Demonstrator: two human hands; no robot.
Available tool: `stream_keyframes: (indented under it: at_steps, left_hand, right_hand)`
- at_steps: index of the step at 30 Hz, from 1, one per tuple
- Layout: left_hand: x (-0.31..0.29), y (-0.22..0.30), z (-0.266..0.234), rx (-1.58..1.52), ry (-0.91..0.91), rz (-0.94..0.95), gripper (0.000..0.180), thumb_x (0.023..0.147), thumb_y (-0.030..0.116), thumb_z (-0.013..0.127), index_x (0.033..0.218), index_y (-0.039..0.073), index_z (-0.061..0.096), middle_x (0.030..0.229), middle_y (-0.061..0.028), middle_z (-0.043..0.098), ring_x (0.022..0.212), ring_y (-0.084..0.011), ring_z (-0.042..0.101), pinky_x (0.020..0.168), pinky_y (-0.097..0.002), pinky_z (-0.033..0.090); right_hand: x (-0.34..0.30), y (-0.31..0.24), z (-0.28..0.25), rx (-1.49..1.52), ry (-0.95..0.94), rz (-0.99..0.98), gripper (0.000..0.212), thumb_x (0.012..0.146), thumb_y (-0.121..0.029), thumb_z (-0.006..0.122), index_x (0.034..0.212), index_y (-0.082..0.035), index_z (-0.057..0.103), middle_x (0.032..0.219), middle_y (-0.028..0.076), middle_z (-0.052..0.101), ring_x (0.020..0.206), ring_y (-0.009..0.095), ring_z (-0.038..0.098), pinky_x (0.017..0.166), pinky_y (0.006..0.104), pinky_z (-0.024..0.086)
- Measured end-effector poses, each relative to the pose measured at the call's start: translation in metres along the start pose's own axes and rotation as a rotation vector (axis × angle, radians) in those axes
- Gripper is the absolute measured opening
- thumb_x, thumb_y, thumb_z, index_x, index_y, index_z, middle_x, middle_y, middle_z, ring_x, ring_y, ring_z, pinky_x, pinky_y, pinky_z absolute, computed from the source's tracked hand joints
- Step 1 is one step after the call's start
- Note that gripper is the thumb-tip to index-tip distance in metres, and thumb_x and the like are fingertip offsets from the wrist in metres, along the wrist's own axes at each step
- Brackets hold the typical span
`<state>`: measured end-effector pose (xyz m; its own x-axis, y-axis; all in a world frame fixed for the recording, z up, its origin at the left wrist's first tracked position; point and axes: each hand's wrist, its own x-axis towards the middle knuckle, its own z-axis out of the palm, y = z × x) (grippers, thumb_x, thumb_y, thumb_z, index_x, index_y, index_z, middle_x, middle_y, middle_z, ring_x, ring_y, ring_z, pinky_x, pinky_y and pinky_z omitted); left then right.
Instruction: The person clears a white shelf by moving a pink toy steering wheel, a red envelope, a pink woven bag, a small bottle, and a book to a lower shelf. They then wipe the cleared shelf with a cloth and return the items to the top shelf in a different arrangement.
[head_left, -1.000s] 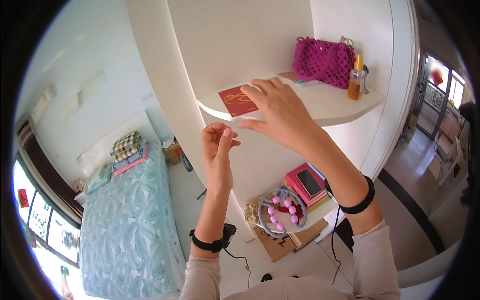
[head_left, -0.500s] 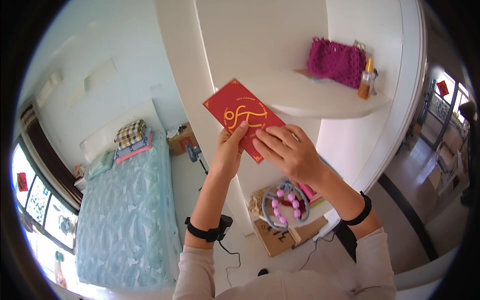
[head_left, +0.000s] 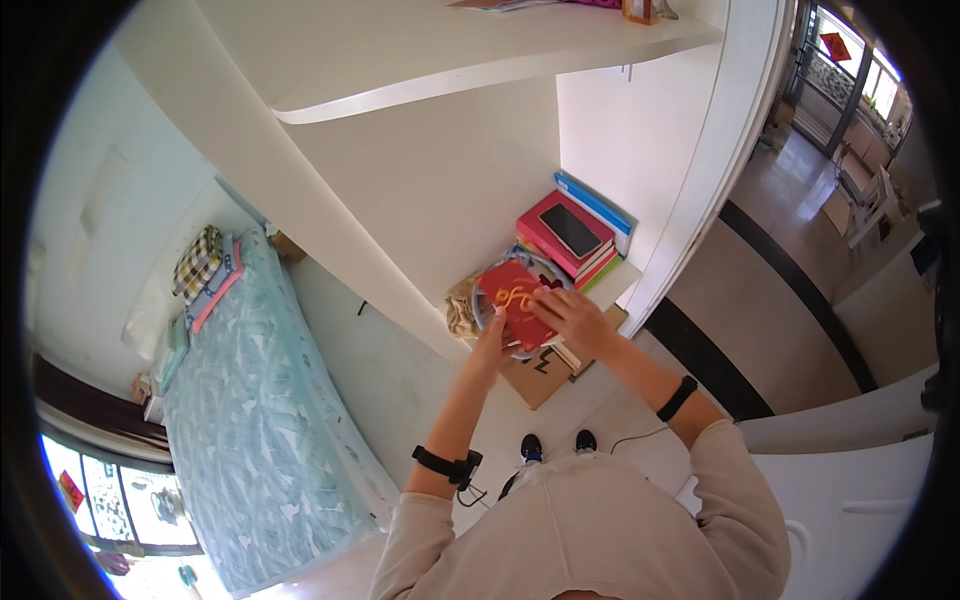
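A red paper envelope (head_left: 502, 277) with gold printing lies between my two hands, its printed face up. My left hand (head_left: 491, 345) pinches its near left edge, thumb on top. From the right, my right hand (head_left: 577, 322) has its fingers on the near right part of the envelope. Behind it, a grey ring-shaped thing (head_left: 479, 312) is largely covered by the envelope. Bunched beige cloth (head_left: 461, 308) lies just left of that ring.
On the low shelf, a phone (head_left: 571, 229) rests on pink-covered books (head_left: 535, 228), with a blue folder (head_left: 597, 203) behind. A curved white shelf (head_left: 500, 72) juts out above. Below stands a cardboard box (head_left: 535, 385). A bed (head_left: 260, 420) is at the left.
The view has tilted down. Both hands have brought the envelope lower, in front of the low shelf, where the books and phone now show.
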<state>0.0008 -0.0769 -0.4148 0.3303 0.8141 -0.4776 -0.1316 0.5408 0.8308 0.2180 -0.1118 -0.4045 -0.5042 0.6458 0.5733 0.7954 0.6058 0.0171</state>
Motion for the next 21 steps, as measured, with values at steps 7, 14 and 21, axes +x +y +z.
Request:
stream_keyframes:
  at_steps: [7, 14, 21]
  left_hand:
    - [0.024, -0.029, 0.042, 0.118, -0.151, 0.027, 0.059, 0.100, 0.043, 0.054, 0.143, 0.004, 0.039, 0.136, -0.0077, 0.051, 0.121, -0.0214, 0.057, 0.094, -0.0361, 0.051]
    - [0.039, -0.064, 0.034, 0.082, -0.026, -0.010, 0.059, 0.100, 0.037, 0.057, 0.146, 0.005, 0.039, 0.142, -0.0070, 0.048, 0.126, -0.0193, 0.051, 0.099, -0.0366, 0.047]
    - [0.060, -0.076, 0.026, 0.134, 0.093, -0.025, 0.064, 0.098, 0.034, 0.058, 0.151, 0.007, 0.034, 0.146, -0.0055, 0.045, 0.131, -0.0175, 0.044, 0.104, -0.0368, 0.040]
  right_hand:
    - [-0.035, 0.110, 0.045, 0.005, 0.022, 0.307, 0.055, 0.081, 0.004, 0.058, 0.134, -0.010, 0.056, 0.122, 0.015, 0.057, 0.109, 0.033, 0.058, 0.088, 0.0397, 0.053]
    - [-0.024, 0.131, 0.096, 0.124, -0.034, 0.130, 0.048, 0.086, -0.003, 0.052, 0.133, -0.007, 0.056, 0.128, 0.015, 0.056, 0.115, 0.032, 0.057, 0.090, 0.0399, 0.053]
    - [-0.045, 0.111, 0.172, -0.095, -0.290, 0.233, 0.056, 0.090, -0.011, 0.057, 0.144, -0.006, 0.044, 0.150, 0.019, 0.040, 0.130, 0.038, 0.047, 0.104, 0.0463, 0.044]
